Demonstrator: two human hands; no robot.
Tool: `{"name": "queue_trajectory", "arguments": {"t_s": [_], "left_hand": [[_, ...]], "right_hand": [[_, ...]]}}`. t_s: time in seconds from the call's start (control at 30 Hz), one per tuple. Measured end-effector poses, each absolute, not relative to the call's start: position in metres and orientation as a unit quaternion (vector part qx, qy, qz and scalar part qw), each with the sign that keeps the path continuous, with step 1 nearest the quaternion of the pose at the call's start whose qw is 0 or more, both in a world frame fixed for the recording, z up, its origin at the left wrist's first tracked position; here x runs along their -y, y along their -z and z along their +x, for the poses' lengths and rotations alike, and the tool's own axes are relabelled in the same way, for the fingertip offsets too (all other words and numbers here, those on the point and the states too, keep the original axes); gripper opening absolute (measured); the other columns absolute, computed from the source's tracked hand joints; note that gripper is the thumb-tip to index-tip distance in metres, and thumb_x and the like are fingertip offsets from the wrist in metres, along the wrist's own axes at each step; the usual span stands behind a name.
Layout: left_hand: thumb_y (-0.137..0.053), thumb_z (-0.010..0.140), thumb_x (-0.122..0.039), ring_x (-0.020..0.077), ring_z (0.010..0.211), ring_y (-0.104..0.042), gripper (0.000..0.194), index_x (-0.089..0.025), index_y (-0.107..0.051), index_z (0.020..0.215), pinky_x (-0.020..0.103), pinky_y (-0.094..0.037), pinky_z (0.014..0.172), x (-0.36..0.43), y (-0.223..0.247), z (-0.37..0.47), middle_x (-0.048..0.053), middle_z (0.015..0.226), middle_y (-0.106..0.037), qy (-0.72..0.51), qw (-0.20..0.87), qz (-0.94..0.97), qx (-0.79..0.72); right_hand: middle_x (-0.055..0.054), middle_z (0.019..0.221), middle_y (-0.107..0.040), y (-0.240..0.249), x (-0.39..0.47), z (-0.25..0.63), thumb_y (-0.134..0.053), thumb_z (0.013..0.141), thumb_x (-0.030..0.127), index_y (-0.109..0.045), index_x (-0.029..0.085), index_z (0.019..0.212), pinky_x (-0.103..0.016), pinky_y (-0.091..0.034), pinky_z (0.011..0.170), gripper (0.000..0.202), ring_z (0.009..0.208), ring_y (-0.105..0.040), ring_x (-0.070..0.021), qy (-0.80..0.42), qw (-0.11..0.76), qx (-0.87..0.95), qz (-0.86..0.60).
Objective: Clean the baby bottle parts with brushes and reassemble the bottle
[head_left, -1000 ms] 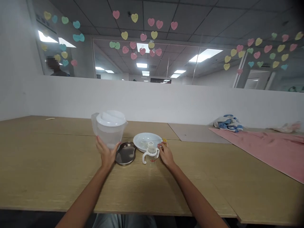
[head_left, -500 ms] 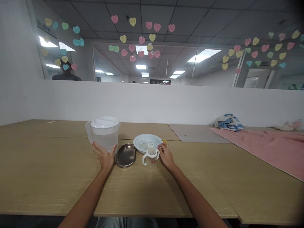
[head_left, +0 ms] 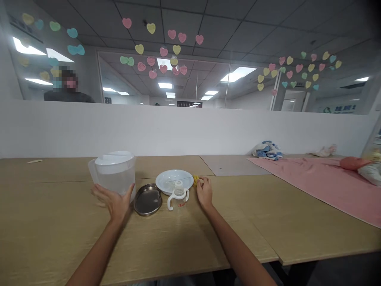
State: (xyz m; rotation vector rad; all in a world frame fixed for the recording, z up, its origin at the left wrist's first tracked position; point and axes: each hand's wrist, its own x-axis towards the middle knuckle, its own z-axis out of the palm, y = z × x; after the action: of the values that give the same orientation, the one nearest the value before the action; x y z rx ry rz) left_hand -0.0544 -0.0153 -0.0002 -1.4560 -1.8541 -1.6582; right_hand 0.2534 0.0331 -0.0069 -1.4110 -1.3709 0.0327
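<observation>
Leftward, away from the kidney-shaped metal tray (head_left: 148,200), the lidded pitcher (head_left: 116,176) has been shifted, and it is now seen just left of it on the counter (head_left: 166,246). The left hand (head_left: 114,202) is spread in a wide grip at the pitcher's near side; well right of the tray, the right hand (head_left: 205,192) is curled narrowly beside a small yellow piece (head_left: 195,181), but whether that is pinched cannot be told. Some weight is to be expected in the pitcher (it seems to be part filled), so its side handle (head_left: 93,171) is best taken. Right of the tray, before the white plate (head_left: 178,172), the clear bottle (head_left: 179,198) is judged light and slippery, best held by its white handles (head_left: 170,203). Its red lettering (head_left: 181,205) cannot be read.
</observation>
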Motion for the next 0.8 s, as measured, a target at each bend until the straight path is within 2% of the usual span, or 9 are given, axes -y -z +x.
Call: {"name": "queue_trajectory", "arguments": {"t_s": [0.07,0.1,0.2,0.27,0.33,0.43,0.5,0.57,0.8], "left_hand": [[-0.054,0.075,-0.054,0.0416,0.134,0.004,0.105,-0.004,0.013,0.138,0.063,-0.005,0.103,0.018,-0.013,-0.045,0.028,0.145,0.004,0.607,0.2,-0.457,0.619],[-0.054,0.076,-0.052,0.0396,0.134,-0.004,0.099,-0.004,0.004,0.14,0.059,-0.008,0.105,0.019,-0.019,-0.038,0.027,0.145,-0.004,0.607,0.228,-0.483,0.589],[-0.041,0.086,-0.038,0.0281,0.124,-0.036,0.052,-0.011,-0.038,0.129,0.046,-0.022,0.105,0.011,-0.039,-0.007,0.017,0.13,-0.044,0.545,0.239,-0.643,0.481],[-0.032,0.089,-0.032,0.0238,0.113,-0.048,0.038,-0.017,-0.053,0.116,0.042,-0.027,0.102,-0.001,-0.049,0.018,0.01,0.115,-0.058,0.426,0.174,-0.754,0.469],[-0.029,0.089,-0.029,0.0229,0.11,-0.05,0.039,-0.017,-0.057,0.113,0.04,-0.03,0.098,-0.017,-0.056,0.042,0.01,0.113,-0.061,0.266,0.089,-0.801,0.529],[-0.04,0.084,-0.029,0.0231,0.092,-0.058,0.03,-0.019,-0.068,0.091,0.038,-0.037,0.087,-0.039,-0.058,0.066,0.01,0.091,-0.069,0.181,0.036,-0.815,0.549],[-0.045,0.081,-0.03,0.0241,0.087,-0.058,0.028,-0.017,-0.07,0.074,0.038,-0.038,0.083,-0.05,-0.055,0.073,0.01,0.082,-0.069,0.156,0.024,-0.817,0.555],[-0.047,0.08,-0.031,0.0257,0.09,-0.057,0.03,-0.016,-0.069,0.066,0.039,-0.036,0.084,-0.056,-0.053,0.076,0.012,0.08,-0.069,0.143,0.019,-0.815,0.561],[-0.053,0.074,-0.023,0.0238,0.091,-0.058,0.019,-0.018,-0.071,0.073,0.038,-0.033,0.087,-0.054,-0.058,0.074,0.011,0.085,-0.07,0.18,-0.006,-0.791,0.585]], "right_hand": [[-0.014,0.109,-0.054,0.006,-0.034,0.259,-0.031,0.086,0.032,-0.053,0.014,0.107,-0.032,-0.044,0.077,0.036,0.09,-0.057,-0.0203,0.003,0.508,0.552,-0.662],[-0.015,0.109,-0.055,0.006,-0.035,0.262,-0.032,0.085,0.03,-0.052,0.013,0.11,-0.033,-0.044,0.077,0.036,0.093,-0.057,-0.0218,0.005,0.474,0.544,-0.692],[-0.018,0.103,-0.06,0.011,-0.036,0.268,-0.041,0.081,0.027,-0.053,0.012,0.11,-0.036,-0.043,0.076,0.035,0.096,-0.057,-0.0272,-0.007,0.393,0.55,-0.737],[-0.018,0.096,-0.063,0.015,-0.036,0.269,-0.048,0.077,0.027,-0.057,0.013,0.104,-0.037,-0.042,0.073,0.032,0.091,-0.059,-0.0294,-0.021,0.354,0.563,-0.747],[-0.017,0.09,-0.065,0.017,-0.036,0.269,-0.051,0.074,0.025,-0.06,0.014,0.097,-0.037,-0.042,0.072,0.027,0.087,-0.061,-0.0294,-0.032,0.314,0.576,-0.754],[-0.014,0.087,-0.067,0.016,-0.036,0.269,-0.052,0.071,0.017,-0.062,0.015,0.09,-0.034,-0.042,0.071,0.022,0.086,-0.062,-0.0274,-0.043,0.263,0.588,-0.763],[-0.012,0.088,-0.067,0.014,-0.036,0.269,-0.051,0.07,0.015,-0.063,0.016,0.088,-0.032,-0.042,0.07,0.022,0.086,-0.063,-0.0266,-0.047,0.24,0.592,-0.768],[-0.012,0.09,-0.067,0.012,-0.036,0.269,-0.049,0.072,0.015,-0.063,0.016,0.09,-0.031,-0.042,0.068,0.023,0.087,-0.063,-0.0264,-0.047,0.227,0.594,-0.77],[-0.012,0.094,-0.067,0.009,-0.036,0.269,-0.045,0.077,0.019,-0.062,0.018,0.096,-0.029,-0.041,0.069,0.026,0.09,-0.062,-0.0236,-0.046,0.223,0.586,-0.778]]}}
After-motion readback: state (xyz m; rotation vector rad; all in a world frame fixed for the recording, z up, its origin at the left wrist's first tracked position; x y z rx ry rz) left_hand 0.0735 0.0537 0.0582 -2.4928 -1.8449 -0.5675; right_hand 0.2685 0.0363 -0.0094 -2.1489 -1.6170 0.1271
